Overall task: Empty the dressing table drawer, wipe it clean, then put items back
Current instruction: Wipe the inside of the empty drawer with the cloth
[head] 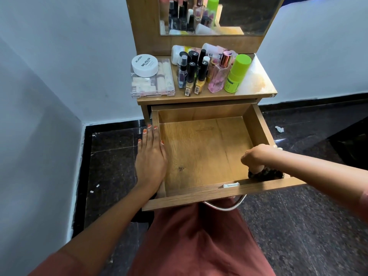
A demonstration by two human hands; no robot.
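Note:
The wooden drawer of the dressing table is pulled out and holds no items. My left hand lies flat, fingers straight, on the drawer's left wall. My right hand reaches into the near right corner and grips a dark cloth against the drawer floor; the front wall hides part of the cloth. On the tabletop stand several nail polish bottles, a pink perfume bottle, a green-capped bottle, a white nail polish remover jar and a clear case.
A mirror rises behind the tabletop. A metal handle hangs under the drawer front, above my reddish-clothed lap. Pale walls close in at the left and behind. The dark floor carries small white scraps.

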